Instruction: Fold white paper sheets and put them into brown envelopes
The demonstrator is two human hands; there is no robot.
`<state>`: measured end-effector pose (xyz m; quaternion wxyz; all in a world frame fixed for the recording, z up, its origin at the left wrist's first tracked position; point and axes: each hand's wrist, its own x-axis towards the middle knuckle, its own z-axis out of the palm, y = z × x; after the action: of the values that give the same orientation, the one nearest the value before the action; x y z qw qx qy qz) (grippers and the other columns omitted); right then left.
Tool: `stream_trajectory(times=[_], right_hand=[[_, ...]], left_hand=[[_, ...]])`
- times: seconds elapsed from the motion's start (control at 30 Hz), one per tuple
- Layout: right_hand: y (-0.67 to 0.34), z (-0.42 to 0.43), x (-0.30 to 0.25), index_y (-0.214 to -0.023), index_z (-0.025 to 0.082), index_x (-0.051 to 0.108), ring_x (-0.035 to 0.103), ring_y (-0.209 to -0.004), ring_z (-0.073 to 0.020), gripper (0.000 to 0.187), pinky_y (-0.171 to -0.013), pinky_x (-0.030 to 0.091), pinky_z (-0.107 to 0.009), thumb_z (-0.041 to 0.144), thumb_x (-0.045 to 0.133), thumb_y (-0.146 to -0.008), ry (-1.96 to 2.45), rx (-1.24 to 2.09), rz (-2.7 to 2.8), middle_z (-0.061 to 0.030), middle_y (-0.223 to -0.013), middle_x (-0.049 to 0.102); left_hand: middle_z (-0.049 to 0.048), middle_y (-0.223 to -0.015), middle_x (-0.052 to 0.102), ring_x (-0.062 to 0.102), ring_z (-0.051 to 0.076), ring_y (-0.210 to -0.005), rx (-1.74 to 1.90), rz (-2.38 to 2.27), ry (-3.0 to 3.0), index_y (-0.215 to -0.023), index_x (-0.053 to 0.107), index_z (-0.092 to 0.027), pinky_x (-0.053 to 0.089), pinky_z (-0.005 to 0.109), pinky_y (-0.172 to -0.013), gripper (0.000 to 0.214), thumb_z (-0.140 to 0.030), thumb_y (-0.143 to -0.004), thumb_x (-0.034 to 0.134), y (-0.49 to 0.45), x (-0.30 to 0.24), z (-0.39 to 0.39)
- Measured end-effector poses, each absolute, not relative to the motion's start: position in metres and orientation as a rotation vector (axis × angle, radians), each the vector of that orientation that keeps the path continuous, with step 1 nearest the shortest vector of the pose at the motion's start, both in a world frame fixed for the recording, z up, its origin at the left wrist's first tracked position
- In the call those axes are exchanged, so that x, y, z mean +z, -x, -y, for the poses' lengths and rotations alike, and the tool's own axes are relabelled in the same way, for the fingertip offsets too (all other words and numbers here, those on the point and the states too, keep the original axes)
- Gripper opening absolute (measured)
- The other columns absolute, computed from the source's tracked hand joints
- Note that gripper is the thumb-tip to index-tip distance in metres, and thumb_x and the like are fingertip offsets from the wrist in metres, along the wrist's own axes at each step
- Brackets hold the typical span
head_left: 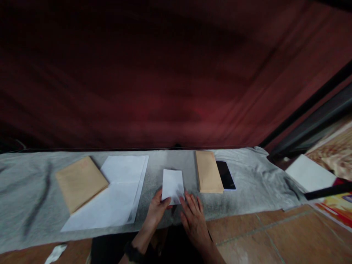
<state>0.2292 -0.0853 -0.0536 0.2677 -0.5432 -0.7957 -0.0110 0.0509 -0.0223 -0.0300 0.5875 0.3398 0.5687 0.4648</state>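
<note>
White paper (172, 185) on the grey cloth (247, 198) is pinched at its near edge by the left hand (156, 209), the right hand (194, 217) laid flat, grip apart; it could be skewed by slack cloth.

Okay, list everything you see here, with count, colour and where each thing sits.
cloth: one, grey, spread over the floor
folded paper: one, white, centre of cloth
white sheets: several, white, left of centre
left envelope: one, tan, overlapping the sheets
right envelope: tan, right of folded paper
phone: one, black, beside right envelope
far paper: one, white, far right
curtain: dark red, behind
floor: brown tiles, front
left hand: folded paper's lower left corner
right hand: flat, lower right corner
</note>
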Motion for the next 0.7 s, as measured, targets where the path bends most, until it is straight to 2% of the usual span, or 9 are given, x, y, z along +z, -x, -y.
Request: stream_trajectory(times=[0.1,0.2,0.3,0.37,0.43,0.57,0.7], right_hand=[[-0.224,0.082,-0.054,-0.147,0.027,0.047,0.048,-0.138,-0.0235,0.047,-0.120,0.028,-0.050,0.024,0.046,-0.100,1.443,-0.017,2.185,-0.0045,-0.149,0.052],[-0.221,0.081,-0.054,-0.145,0.025,0.050,0.049,-0.137,-0.0227,0.045,-0.121,0.026,-0.049,0.024,0.047,-0.100,1.447,-0.005,2.197,-0.0051,-0.147,0.055],[-0.221,0.081,-0.053,-0.145,0.027,0.050,0.049,-0.137,-0.0220,0.045,-0.121,0.025,-0.048,0.024,0.048,-0.100,1.462,0.007,2.192,-0.0034,-0.147,0.055],[-0.221,0.082,-0.054,-0.145,0.028,0.049,0.049,-0.137,-0.0217,0.045,-0.122,0.023,-0.047,0.025,0.048,-0.101,1.466,0.002,2.186,-0.0027,-0.147,0.055],[-0.221,0.082,-0.056,-0.146,0.026,0.049,0.049,-0.137,-0.0220,0.045,-0.122,0.023,-0.047,0.025,0.047,-0.101,1.460,-0.009,2.183,-0.0037,-0.147,0.055],[-0.220,0.082,-0.061,-0.143,0.023,0.052,0.051,-0.135,-0.0226,0.043,-0.122,0.024,-0.048,0.025,0.046,-0.101,1.442,-0.031,2.168,-0.0060,-0.140,0.061],[-0.220,0.082,-0.060,-0.144,0.023,0.051,0.051,-0.135,-0.0218,0.043,-0.122,0.025,-0.046,0.026,0.046,-0.101,1.460,-0.040,2.159,-0.0048,-0.142,0.060]], left_hand=[[0.0103,-0.100,0.075,0.071,0.031,-0.085,1.031,-1.310,-0.848,-0.112,0.064,-0.018,0.059,0.037,-0.062,0.062,-0.046,-0.060,0.081,-0.053,-0.028,0.024],[0.0093,-0.090,0.075,0.071,0.030,-0.075,0.961,-1.600,-1.084,-0.124,0.062,-0.020,0.056,0.037,-0.064,0.057,-0.046,-0.074,0.073,-0.043,-0.027,0.028],[0.0145,-0.104,0.073,0.070,0.033,-0.098,0.977,-1.885,-1.500,-0.130,0.061,-0.019,0.054,0.044,-0.088,0.048,-0.043,-0.088,0.058,-0.032,-0.027,0.030],[0.0164,-0.126,0.067,0.061,0.033,-0.119,0.975,-1.856,-1.809,-0.133,0.060,-0.019,0.047,0.047,-0.103,0.045,-0.040,-0.095,0.046,-0.034,-0.028,0.028],[0.0138,-0.143,0.057,0.050,0.030,-0.135,0.919,-1.713,-2.055,-0.140,0.054,-0.019,0.038,0.046,-0.114,0.048,-0.038,-0.098,0.041,-0.045,-0.031,0.023],[0.0159,-0.156,0.042,0.035,0.029,-0.147,0.753,-1.599,-2.293,-0.149,0.043,-0.014,0.033,0.048,-0.119,0.057,-0.040,-0.098,0.043,-0.075,-0.045,0.007],[0.0181,-0.155,0.042,0.033,0.029,-0.147,0.698,-1.679,-2.322,-0.148,0.042,-0.010,0.028,0.050,-0.120,0.058,-0.040,-0.099,0.040,-0.078,-0.058,-0.010]])
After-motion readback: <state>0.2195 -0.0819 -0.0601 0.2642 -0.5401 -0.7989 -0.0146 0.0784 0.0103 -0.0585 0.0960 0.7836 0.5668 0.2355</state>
